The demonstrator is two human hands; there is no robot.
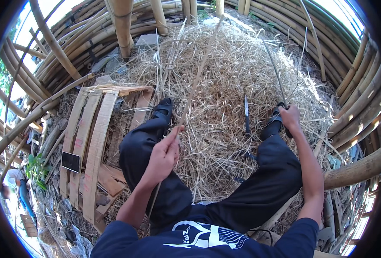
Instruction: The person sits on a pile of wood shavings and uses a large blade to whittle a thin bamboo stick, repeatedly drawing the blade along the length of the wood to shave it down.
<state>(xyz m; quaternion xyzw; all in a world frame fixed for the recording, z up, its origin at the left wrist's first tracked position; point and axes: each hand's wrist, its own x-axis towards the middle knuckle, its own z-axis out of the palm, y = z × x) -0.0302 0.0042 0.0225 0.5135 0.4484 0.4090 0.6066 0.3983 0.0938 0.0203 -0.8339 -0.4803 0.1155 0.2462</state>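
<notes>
My left hand [164,157] is closed around a long, thin bamboo strip [198,76]. The strip runs from beside my left thigh, up past my left foot, and away over a heap of pale bamboo shavings [225,56]. Down by my right foot, my right hand [290,117] grips the near end of a darker thin strip [275,66], which slants away to the far left. Between my feet a knife [247,118] with a dark handle lies on the shavings, its blade pointing away. Another dark object [250,155], partly buried, lies nearer to me.
A slatted wooden crate [98,150] stands at my left, with a phone [71,162] lying on its slats. Stacked bamboo poles [354,99] curve around the far side and the right. An upright bamboo post [121,30] rises at far left. Beyond the crate is another person [16,182].
</notes>
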